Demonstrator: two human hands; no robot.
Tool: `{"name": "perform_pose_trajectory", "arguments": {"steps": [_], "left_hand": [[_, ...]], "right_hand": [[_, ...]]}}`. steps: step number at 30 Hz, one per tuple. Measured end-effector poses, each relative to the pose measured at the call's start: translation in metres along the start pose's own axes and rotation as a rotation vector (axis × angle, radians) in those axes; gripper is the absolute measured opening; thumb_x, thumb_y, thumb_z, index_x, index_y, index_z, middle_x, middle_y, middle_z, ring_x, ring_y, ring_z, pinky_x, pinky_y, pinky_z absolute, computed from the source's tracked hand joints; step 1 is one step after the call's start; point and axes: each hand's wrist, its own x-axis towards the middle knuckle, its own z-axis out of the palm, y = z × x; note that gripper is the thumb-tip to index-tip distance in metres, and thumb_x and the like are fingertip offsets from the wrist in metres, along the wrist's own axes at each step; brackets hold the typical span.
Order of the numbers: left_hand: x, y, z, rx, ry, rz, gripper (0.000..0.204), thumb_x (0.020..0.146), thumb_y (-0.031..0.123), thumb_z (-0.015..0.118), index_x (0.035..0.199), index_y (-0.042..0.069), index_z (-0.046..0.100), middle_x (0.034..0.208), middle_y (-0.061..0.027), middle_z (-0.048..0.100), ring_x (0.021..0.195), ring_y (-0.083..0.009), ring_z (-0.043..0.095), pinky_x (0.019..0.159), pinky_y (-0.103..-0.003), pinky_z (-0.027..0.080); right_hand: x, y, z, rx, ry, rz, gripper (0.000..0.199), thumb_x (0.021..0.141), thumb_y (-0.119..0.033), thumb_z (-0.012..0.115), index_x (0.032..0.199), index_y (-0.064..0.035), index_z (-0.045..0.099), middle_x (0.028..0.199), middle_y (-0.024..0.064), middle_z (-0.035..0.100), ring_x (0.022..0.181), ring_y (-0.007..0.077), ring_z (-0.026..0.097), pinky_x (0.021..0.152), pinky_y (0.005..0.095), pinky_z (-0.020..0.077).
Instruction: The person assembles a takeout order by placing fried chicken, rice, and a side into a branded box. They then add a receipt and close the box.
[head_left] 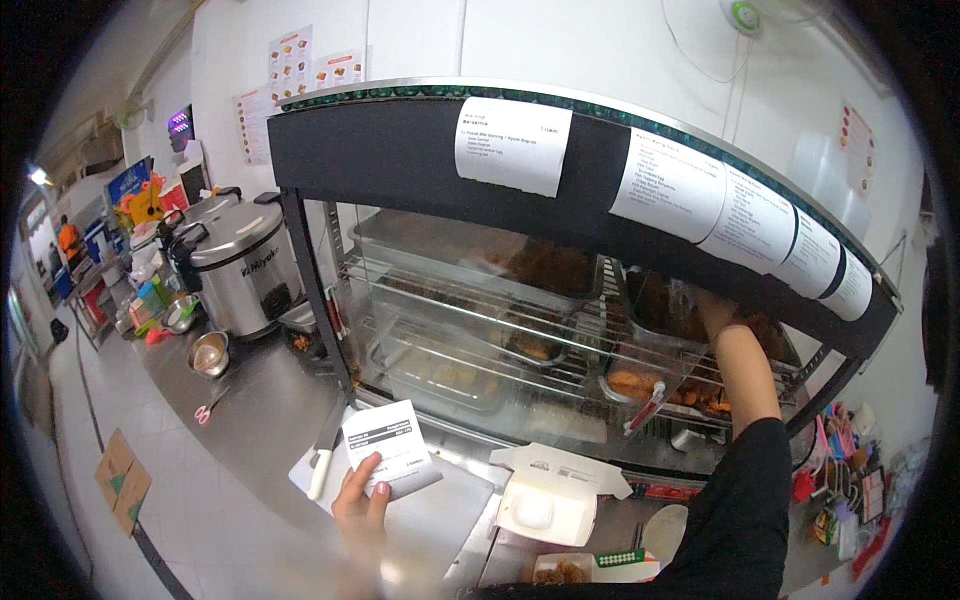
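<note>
My left hand [359, 503] pinches a printed paper slip [385, 432] between thumb and fingers, above the steel counter. My right hand [708, 312] reaches into the glass-fronted food warmer [375, 160], at its upper rack on the right. It is over a metal tray [648, 300] of dark brown food. Its fingers are blurred and partly hidden there, so what they hold, if anything, does not show. An open white takeaway box [570, 520] with a white mound of what looks like rice stands on the counter between my arms.
A knife with a white handle [319, 475] lies by the slip. Below the takeaway box is a small container of brown food [560, 571]. A large steel cooker [243, 255], a metal bowl [209, 354] and pink-handled scissors [204, 412] are on the left counter. Paper slips [513, 145] hang along the warmer's top.
</note>
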Motion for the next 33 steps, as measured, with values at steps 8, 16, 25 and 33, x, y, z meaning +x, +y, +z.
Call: {"name": "perform_pose_trajectory", "arguments": {"steps": [8,16,25,33], "left_hand": [[-0.019,-0.017,0.0,-0.123,0.094,-0.003,0.033,0.078,0.001,0.05,0.11,-0.004,0.051,0.107,-0.0127,0.05,0.099,-0.019,0.048,0.085,-0.029,0.037],[-0.036,-0.041,-0.008,-0.193,-0.012,-0.136,0.035,0.08,0.002,0.049,0.114,-0.006,0.047,0.114,-0.0151,0.05,0.103,-0.0196,0.048,0.089,-0.031,0.037],[-0.037,-0.044,-0.01,-0.14,-0.027,-0.155,0.029,0.08,0.002,0.05,0.109,-0.002,0.053,0.106,-0.0116,0.052,0.098,-0.0167,0.048,0.086,-0.028,0.037],[-0.043,-0.043,-0.013,-0.165,0.026,-0.205,0.039,0.074,-0.007,0.056,0.112,-0.003,0.048,0.105,-0.01,0.051,0.098,-0.0166,0.048,0.084,-0.027,0.04]], "right_hand": [[-0.125,0.032,-0.004,1.209,0.39,-0.08,0.026,0.079,-0.007,0.054,0.102,-0.0027,0.045,0.102,0.0132,0.052,0.092,0.0231,0.054,0.078,0.0319,0.0466],[-0.372,0.074,0.049,1.045,0.219,-0.143,0.021,0.069,-0.006,0.065,0.083,-0.0081,0.049,0.074,0.0012,0.048,0.064,0.0098,0.048,0.052,0.0212,0.042],[-0.443,0.146,0.19,-0.128,-0.156,0.103,0.019,0.064,-0.007,0.064,0.081,-0.0054,0.055,0.081,0.0128,0.056,0.075,0.0247,0.055,0.068,0.0331,0.0455],[-0.317,-0.012,0.093,-0.269,0.506,-0.312,0.044,0.069,-0.024,0.064,0.108,-0.011,0.049,0.094,0.0112,0.05,0.087,0.0268,0.049,0.073,0.0405,0.042]]}}
